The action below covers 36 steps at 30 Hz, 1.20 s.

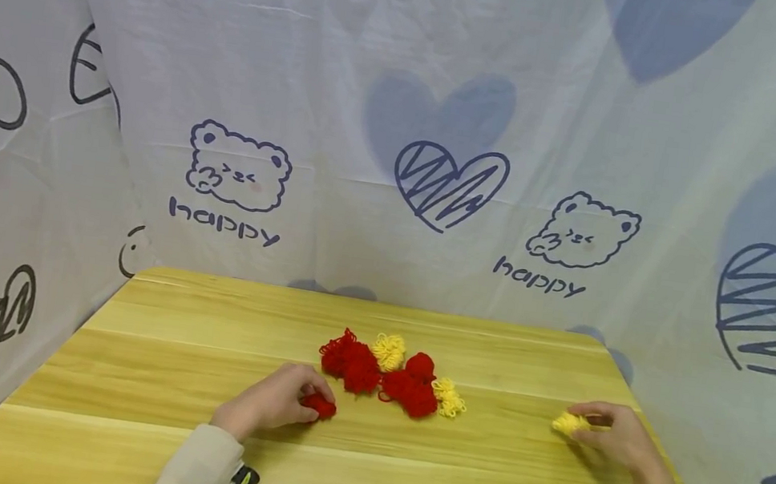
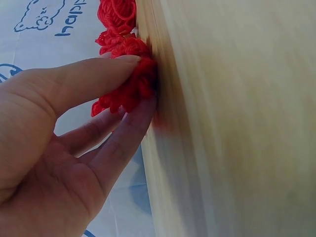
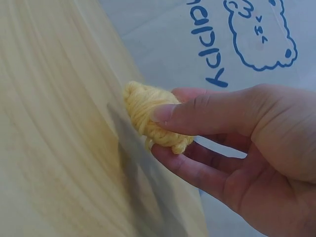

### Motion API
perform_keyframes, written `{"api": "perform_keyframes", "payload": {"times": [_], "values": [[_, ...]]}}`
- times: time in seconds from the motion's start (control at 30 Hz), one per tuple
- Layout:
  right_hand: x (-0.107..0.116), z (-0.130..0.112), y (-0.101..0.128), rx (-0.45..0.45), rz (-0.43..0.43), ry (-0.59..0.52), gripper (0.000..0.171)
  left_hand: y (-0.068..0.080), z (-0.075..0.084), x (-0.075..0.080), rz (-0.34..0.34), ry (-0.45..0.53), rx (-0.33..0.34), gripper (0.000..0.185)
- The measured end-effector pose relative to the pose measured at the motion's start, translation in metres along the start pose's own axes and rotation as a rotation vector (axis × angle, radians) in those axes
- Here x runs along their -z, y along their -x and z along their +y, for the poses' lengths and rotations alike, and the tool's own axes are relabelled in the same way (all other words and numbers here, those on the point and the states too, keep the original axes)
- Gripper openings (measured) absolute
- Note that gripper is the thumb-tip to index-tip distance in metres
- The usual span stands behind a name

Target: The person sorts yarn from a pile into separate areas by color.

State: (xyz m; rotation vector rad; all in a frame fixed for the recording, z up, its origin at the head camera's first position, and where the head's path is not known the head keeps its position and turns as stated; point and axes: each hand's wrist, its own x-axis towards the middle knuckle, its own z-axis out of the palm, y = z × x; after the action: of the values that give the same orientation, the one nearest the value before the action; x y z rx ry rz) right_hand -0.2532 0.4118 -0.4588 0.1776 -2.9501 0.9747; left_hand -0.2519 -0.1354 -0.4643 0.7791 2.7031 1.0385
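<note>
A: What is the left hand [image 2: 59, 148] gripping?
B: It is pinching a small red yarn bundle [image 2: 129, 89] between thumb and fingers, pressing it onto the pale wooden table [image 1: 161, 376], just in front of the heap of red and yellow yarn bundles [image 1: 390, 371].
A: And the right hand [image 3: 247, 148]?
B: It is pinching a small yellow yarn bundle [image 3: 150, 118], well right of that heap, seemingly touching the tabletop. A bear-printed cloth backdrop [image 1: 403, 115] is hanging behind.

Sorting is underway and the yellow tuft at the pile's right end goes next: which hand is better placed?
Probably the right hand: it's on that side, though it holds a yellow bundle. The left hand grips a red bundle.
</note>
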Motion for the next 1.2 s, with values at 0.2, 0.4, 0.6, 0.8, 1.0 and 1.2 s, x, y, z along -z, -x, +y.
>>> {"api": "perform_keyframes", "payload": {"times": [0.2,0.4,0.6,0.8,1.0,1.2], "values": [[0.000,0.009,0.002,-0.020,-0.008,-0.012,0.038,-0.001,-0.001,-0.001,-0.003,-0.003,-0.002,0.022],[0.000,0.009,0.004,-0.026,-0.007,-0.045,0.040,0.000,-0.002,0.000,-0.003,-0.001,-0.005,0.022],[0.002,0.007,0.004,-0.024,-0.028,-0.062,0.039,0.000,-0.002,0.000,0.000,-0.012,-0.001,0.023],[0.002,0.013,0.005,-0.019,-0.014,-0.067,0.040,-0.001,-0.003,0.000,0.003,-0.010,0.005,0.023],[0.002,0.019,0.007,-0.032,0.004,-0.076,0.041,0.000,-0.002,0.000,0.003,-0.010,0.003,0.023],[0.003,0.019,0.008,-0.053,-0.005,-0.075,0.042,-0.001,-0.002,-0.001,0.003,-0.005,-0.002,0.022]]}}
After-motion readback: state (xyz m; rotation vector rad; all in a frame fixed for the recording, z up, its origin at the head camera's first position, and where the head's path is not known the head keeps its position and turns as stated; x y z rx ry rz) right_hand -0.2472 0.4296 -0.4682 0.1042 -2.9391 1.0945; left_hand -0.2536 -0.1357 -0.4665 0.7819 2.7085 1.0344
